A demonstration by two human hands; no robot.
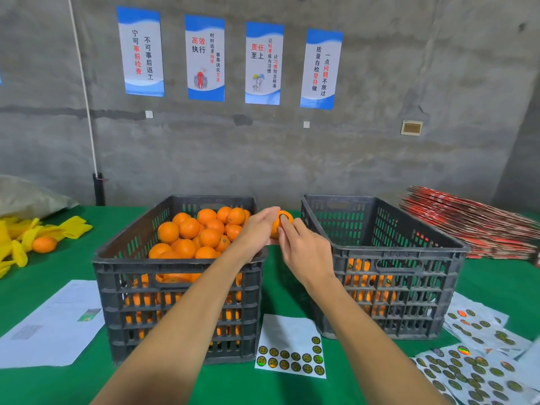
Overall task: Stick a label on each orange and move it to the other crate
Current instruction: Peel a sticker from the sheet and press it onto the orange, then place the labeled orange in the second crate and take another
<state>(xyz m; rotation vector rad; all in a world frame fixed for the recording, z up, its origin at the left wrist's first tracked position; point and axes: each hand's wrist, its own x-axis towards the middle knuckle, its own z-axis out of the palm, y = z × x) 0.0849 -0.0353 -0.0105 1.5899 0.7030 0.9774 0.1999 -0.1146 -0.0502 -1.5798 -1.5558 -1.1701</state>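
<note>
My left hand (258,226) grips an orange (277,225) in the air between the two dark crates. A round dark label (284,216) sits on the orange's top. My right hand (304,248) presses its fingertips on the orange just below that label. The left crate (175,287) is piled high with oranges (201,232). The right crate (388,285) holds several oranges low inside, seen through its slats. A partly used label sheet (290,346) lies on the green table in front of the gap between the crates.
More label sheets (479,363) are spread at the right front. White papers (55,320) lie at the left front. Yellow foam nets (26,241) and a loose orange (44,244) sit at far left. Flat red cartons (470,220) are stacked at back right.
</note>
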